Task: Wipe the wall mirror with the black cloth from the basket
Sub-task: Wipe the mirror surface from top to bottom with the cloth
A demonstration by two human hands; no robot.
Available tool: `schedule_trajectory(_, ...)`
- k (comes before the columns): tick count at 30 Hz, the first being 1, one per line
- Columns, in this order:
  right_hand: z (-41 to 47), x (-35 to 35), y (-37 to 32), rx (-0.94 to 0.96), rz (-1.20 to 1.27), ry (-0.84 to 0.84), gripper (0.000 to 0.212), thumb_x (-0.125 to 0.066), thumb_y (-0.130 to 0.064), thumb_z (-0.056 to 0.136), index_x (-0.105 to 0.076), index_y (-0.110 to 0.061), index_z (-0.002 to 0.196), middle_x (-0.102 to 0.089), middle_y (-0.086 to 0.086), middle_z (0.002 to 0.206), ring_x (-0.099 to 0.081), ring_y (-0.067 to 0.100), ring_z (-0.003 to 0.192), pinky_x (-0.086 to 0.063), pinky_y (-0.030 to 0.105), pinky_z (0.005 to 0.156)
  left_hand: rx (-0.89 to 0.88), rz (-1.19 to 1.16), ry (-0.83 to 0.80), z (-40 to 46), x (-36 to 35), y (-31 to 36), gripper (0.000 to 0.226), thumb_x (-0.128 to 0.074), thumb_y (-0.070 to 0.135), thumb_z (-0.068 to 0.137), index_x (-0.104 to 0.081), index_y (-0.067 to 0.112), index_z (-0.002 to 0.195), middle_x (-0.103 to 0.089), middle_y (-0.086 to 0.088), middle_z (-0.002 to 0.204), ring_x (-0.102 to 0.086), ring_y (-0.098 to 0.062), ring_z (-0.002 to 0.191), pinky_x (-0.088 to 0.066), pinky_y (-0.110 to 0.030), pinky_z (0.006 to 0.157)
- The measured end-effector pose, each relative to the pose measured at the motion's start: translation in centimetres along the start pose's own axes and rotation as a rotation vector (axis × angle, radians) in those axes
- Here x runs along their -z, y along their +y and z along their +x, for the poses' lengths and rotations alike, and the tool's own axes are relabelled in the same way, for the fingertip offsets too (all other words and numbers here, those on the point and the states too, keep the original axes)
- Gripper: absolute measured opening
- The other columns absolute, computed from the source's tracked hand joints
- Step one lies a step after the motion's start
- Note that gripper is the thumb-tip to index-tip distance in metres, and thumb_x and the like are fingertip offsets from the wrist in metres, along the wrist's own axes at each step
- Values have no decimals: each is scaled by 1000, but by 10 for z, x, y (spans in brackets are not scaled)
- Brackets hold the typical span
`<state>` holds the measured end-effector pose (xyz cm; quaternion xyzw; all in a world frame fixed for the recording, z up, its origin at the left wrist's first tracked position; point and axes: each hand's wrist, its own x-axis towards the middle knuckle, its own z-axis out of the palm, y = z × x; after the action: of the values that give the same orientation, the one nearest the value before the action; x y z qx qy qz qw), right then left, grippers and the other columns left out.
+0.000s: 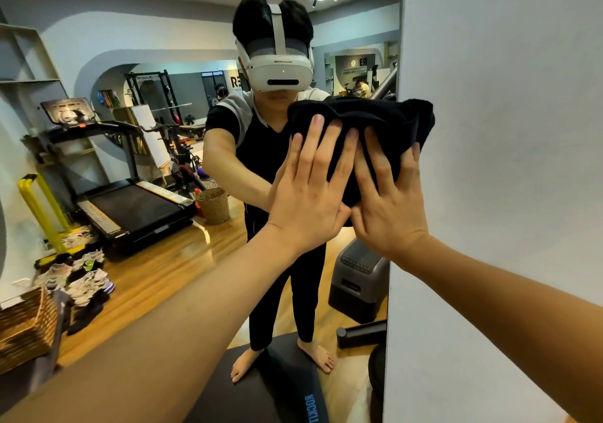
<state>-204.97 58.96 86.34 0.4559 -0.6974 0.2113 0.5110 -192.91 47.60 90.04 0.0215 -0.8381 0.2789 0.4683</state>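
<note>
Gym mirror (156, 63) ahead: your left hand (310, 191) and right hand (388, 197), fingers spread, press the cloth (365, 125) flat. You're mid-wipe; next, sweep it leftward with steady pressure.

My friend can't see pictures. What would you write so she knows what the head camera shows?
Two bare hands, left hand and right hand, press a black cloth flat against a wall mirror near its right edge. The mirror reflects a gym with a treadmill and a woven basket.
</note>
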Motion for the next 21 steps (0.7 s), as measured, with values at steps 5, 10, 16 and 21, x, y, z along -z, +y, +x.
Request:
schedule_trajectory(5, 2, -2, -14, -26, -25, 43, 73, -36, -43, 98, -21, -10, 161, -11, 14, 166, -14, 57, 146, -10, 70, 121, -22, -13, -7, -5, 2, -9, 80, -46, 38, 90, -26, 1, 158, -13, -21, 158, -13, -45, 152, -20, -59, 123)
schedule_trajectory(10, 5, -6, -28, -55, -22, 74, 70, -27, -44, 99, -23, -10, 160, -15, 13, 164, -13, 54, 146, -9, 70, 121, -29, 15, -28, -10, 6, -19, 80, -42, 38, 89, -25, 1, 158, -22, -26, 160, -16, -45, 153, -19, -57, 124)
schedule_trajectory(16, 10, -5, -51, -66, -24, 48, 72, -29, -43, 98, -20, -10, 161, -13, 12, 165, -12, 54, 147, -10, 71, 120, -34, 16, -27, -22, 15, -35, 81, -45, 35, 87, -27, 1, 158, -29, -27, 160, -19, -45, 152, -17, -56, 125)
schedule_trajectory(21, 18, -7, -82, -68, -5, 50, 74, -38, -42, 97, -21, -11, 162, -12, 11, 166, -11, 53, 148, -9, 71, 120, -28, 22, -41, -40, 25, -59, 81, -44, 33, 87, -23, 1, 158, -15, -23, 159, -16, -44, 153, -17, -57, 125)
